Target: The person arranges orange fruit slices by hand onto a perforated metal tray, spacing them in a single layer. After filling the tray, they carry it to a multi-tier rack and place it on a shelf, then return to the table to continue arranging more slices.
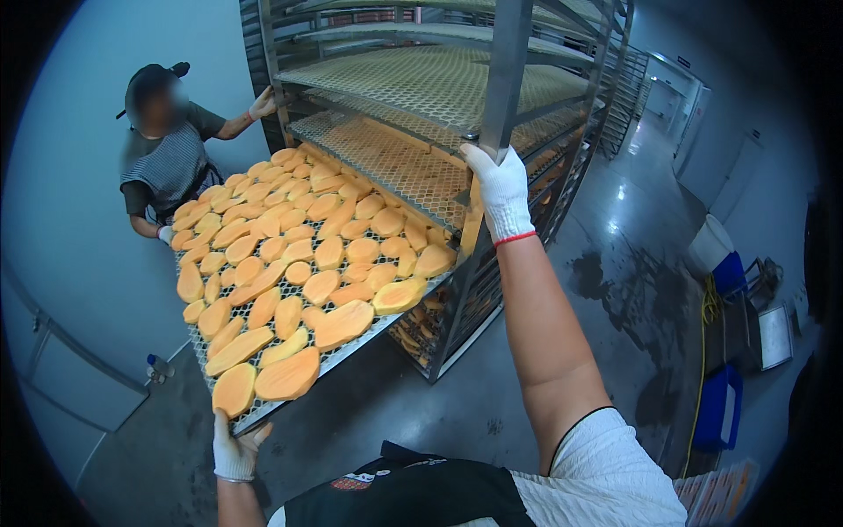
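My left hand (235, 451), in a white knit glove, grips the near corner of a mesh tray (388, 321). Peeled orange slices (286, 316), of a fruit or root vegetable, cover the tray in a loose single layer. The tray juts from a metal rack (507, 72), its right-hand side beside the rack's near post. Higher up, my gloved right hand (502, 194) holds that post, with the thumb at its left; part of the grip is hidden. Opposite me, a co-worker has one gloved hand (164, 234) at the tray's far edge and the other (263, 104) on a rack post.
More mesh trays (421, 79) fill the rack's levels above; orange slices show on lower ones. Along the right wall are a blue bin (718, 408), a white bin (711, 240) and a yellow hose (695, 395). Dark wet patches mark the floor (612, 290). Bottles (158, 367) stand by the left wall.
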`<state>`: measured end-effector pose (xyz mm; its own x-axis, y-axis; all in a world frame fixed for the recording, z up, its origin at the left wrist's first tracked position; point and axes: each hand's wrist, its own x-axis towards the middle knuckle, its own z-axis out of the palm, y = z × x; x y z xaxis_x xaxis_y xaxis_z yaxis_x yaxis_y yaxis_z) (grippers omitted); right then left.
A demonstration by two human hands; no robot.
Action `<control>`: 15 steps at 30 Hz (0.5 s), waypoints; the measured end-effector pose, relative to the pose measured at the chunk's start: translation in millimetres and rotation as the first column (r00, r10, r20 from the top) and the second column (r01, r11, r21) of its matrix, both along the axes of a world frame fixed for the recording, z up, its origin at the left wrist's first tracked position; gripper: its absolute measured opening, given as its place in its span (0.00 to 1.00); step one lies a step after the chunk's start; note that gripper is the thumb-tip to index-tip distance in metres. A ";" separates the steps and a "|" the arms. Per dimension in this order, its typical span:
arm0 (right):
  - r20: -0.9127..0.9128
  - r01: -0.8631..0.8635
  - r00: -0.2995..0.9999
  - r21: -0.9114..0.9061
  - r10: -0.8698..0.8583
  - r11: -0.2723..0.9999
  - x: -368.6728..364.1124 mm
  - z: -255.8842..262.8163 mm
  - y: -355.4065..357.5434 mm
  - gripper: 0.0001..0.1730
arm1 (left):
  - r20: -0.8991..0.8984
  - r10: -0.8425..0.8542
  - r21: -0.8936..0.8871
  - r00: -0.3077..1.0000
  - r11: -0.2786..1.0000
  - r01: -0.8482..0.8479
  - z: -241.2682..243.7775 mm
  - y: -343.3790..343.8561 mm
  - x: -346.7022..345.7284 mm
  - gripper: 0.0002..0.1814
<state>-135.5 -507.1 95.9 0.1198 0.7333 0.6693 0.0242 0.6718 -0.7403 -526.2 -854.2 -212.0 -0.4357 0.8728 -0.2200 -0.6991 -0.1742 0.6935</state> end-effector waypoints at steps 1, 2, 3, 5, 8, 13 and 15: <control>0.019 0.009 1.000 0.007 -0.009 1.000 -9.1 -3.5 -7.7 0.26 | -0.001 -0.032 0.011 0.999 0.999 0.032 -2.8 -0.6 -2.1 0.35; 0.038 0.019 0.999 0.014 -0.020 1.000 -17.5 -7.0 -14.4 0.26 | 0.015 -0.052 0.018 0.999 0.998 0.052 -4.9 -0.6 -3.0 0.33; 0.056 0.032 0.998 0.023 -0.033 0.999 -25.4 -11.3 -22.7 0.26 | 0.019 -0.077 0.018 0.997 0.997 0.076 -9.0 0.6 -5.7 0.33; 0.061 0.025 0.998 0.007 -0.025 1.000 -49.7 -13.9 -52.6 0.25 | -0.010 -0.116 0.042 0.993 0.992 0.117 -14.1 0.8 -8.2 0.34; 0.077 0.022 0.997 0.035 -0.024 0.999 -80.7 -26.1 -77.1 0.26 | -0.027 -0.140 0.070 0.990 0.987 0.142 -19.4 0.4 -11.8 0.34; 0.082 0.045 0.996 0.012 -0.045 0.999 -120.7 -39.4 -117.2 0.27 | -0.040 -0.169 0.080 0.985 0.982 0.172 -35.2 7.2 -16.5 0.36; 0.088 0.026 0.996 0.018 -0.028 0.999 -137.2 -41.1 -132.9 0.27 | -0.026 -0.171 0.072 0.985 0.982 0.172 -40.2 9.5 -19.2 0.36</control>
<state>-272.7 -639.9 54.8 0.0793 0.7189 0.6906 0.1075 0.6826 -0.7228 -545.5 -844.7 -252.2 -0.2819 0.9483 -0.1454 -0.7093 -0.1040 0.6972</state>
